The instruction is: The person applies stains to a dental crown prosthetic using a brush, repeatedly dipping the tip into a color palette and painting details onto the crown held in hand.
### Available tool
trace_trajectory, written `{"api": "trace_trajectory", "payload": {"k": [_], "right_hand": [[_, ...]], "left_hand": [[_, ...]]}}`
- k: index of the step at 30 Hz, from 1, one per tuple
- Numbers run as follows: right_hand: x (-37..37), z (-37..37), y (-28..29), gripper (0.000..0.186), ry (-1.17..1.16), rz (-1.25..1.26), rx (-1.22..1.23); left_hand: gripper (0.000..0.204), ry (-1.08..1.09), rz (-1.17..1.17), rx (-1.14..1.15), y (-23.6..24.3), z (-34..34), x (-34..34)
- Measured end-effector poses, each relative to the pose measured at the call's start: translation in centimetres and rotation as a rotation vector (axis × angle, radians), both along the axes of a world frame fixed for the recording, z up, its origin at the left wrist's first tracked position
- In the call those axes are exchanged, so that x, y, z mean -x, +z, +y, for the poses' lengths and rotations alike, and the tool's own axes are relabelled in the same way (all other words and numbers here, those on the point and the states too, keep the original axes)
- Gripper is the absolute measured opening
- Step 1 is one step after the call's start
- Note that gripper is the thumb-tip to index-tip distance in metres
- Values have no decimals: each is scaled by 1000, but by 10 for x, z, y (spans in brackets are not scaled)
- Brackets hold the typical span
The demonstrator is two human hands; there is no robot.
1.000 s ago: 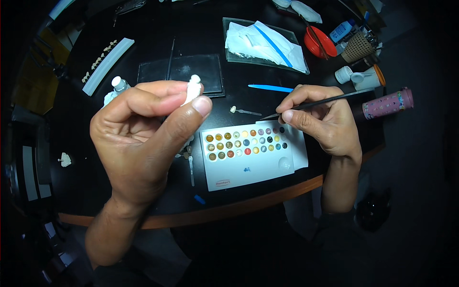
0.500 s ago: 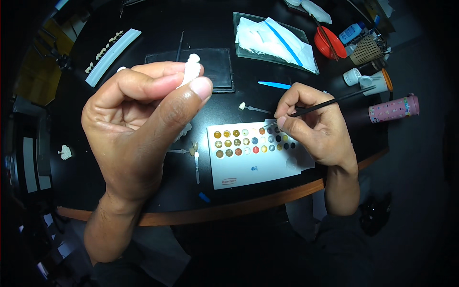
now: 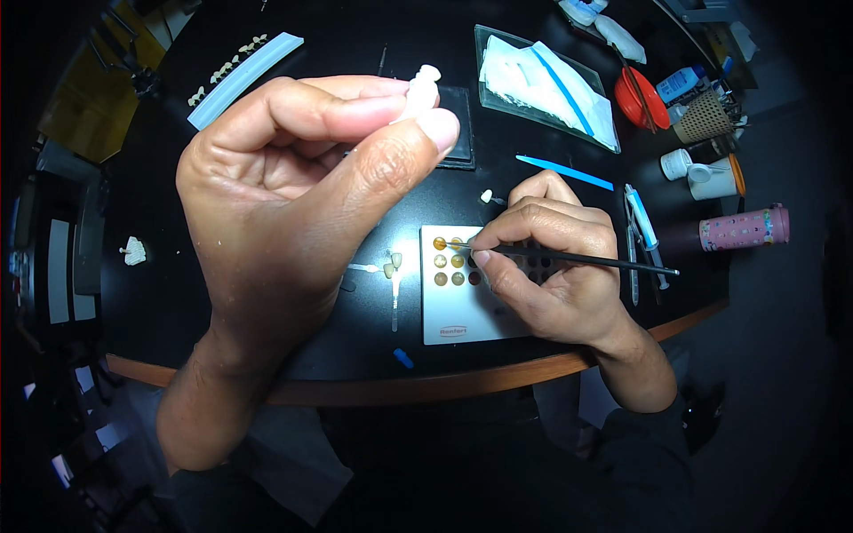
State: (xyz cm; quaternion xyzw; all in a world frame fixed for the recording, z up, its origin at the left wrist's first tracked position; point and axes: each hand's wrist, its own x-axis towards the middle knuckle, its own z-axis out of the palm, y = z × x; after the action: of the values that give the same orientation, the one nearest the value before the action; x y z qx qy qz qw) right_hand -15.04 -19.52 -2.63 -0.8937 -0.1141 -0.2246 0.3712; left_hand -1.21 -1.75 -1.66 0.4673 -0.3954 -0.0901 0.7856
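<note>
Head view: dim room around a black tabletop (image 3: 169,311) with a wooden front edge. On it sat the white palette (image 3: 440,306), taken as landmark. White tissue (image 3: 511,75) lay well beyond the palette. My left hand (image 3: 275,195) was raised beyond its left side, thumb and fingers pinched; my right hand (image 3: 555,240) covered its right part, fingers grasping. Well right of the palette: pink bottle (image 3: 742,228). In the right grip: thin dark brush (image 3: 604,261). Just left of the palette: shade tabs (image 3: 394,302). In the left pinch: small white piece (image 3: 421,93), knobbed end exposed. Smallest: amber well (image 3: 439,242), palette's far left corner, at the brush tip; contact unclear. Risks, judged: slackened pinch, dropped piece; dragged tip, colours mixed between wells.
</note>
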Motion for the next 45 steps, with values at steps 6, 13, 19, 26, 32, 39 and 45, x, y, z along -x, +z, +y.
{"api": "trace_trajectory", "payload": {"k": [6, 13, 19, 26, 32, 39, 45], "right_hand": [[0, 0, 1, 6, 1, 12, 21], [0, 1, -1, 7, 8, 10, 17], [2, -1, -1, 8, 15, 30, 28], [11, -25, 17, 4, -44, 135, -165], [29, -58, 33, 5, -80, 376, -243], [27, -54, 24, 3, -24, 373, -177], [26, -47, 23, 4, -2, 422, -170]], "left_hand": [[14, 6, -5, -4, -1, -2, 0], [15, 0, -16, -3, -1, -2, 0], [15, -8, 6, -21, 0, -2, 2], [7, 56, 73, -108, 9, 1, 7], [6, 57, 62, -201, 9, 6, 5], [7, 61, 2, -186, 0, 7, -2], [10, 85, 12, -226, 3, 6, 0]]}}
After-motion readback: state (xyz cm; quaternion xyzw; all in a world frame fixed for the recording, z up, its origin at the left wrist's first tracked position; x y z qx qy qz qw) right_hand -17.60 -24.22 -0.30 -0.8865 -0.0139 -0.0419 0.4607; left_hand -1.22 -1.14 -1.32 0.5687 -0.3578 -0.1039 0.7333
